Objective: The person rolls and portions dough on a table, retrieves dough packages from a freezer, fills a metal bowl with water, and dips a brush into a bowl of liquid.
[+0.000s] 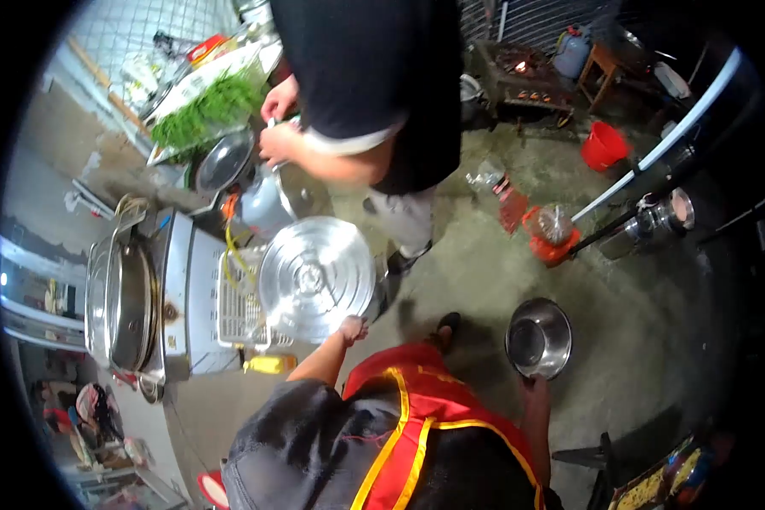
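Near the centre, my left hand [354, 330] has its fingers closed on the lower edge of a large round silver metal lid [314, 276] with concentric rings. Over on the right, my right hand [534, 387] grips the near rim of a steel bowl [540, 338], whose inside faces up. The fingers of that hand are mostly hidden under the rim. The lid lies above a white slatted crate [240, 302]; whether they touch is unclear.
Another person [365, 85] in black stands ahead, hands together near green vegetables [204, 110]. A steel pot [127, 297] sits on a white stove cabinet at left. A red bucket [604, 146], an orange bag [552, 246] and a lit burner [523, 68] are at the right.
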